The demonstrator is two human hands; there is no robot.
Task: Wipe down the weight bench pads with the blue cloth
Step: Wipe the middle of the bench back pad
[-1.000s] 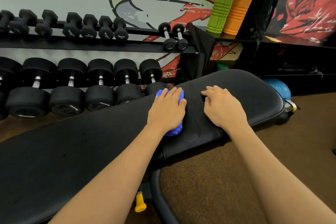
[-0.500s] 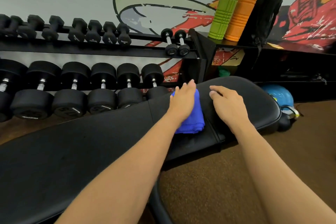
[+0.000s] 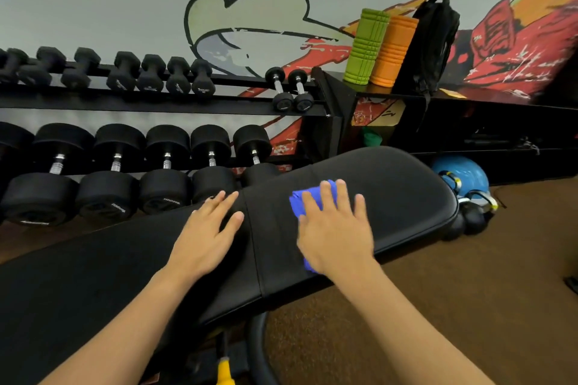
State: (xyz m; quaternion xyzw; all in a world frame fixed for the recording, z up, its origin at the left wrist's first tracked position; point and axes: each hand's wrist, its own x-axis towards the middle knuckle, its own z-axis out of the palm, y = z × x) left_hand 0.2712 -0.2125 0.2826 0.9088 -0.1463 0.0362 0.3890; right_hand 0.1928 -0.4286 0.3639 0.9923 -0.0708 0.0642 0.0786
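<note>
The black weight bench runs across the view from lower left to right, with a long pad [image 3: 93, 284] and a shorter seat pad [image 3: 400, 191] joined at a seam. The blue cloth [image 3: 298, 201] lies on the seat pad just right of the seam. My right hand [image 3: 336, 226] presses flat on the cloth with straight, spread fingers, covering most of it. My left hand [image 3: 208, 234] rests flat and empty on the long pad, just left of the seam.
A dumbbell rack [image 3: 156, 109] with several black dumbbells stands right behind the bench. Green [image 3: 364, 47] and orange [image 3: 392, 51] foam rollers and a black bag [image 3: 436, 40] stand on a shelf at right. A blue ball [image 3: 463, 172] sits by the seat end. Brown carpet [image 3: 438, 306] lies in front.
The cloth passed from under my left hand to under my right hand and moved right along the seat pad. My left hand shifted left onto the long pad.
</note>
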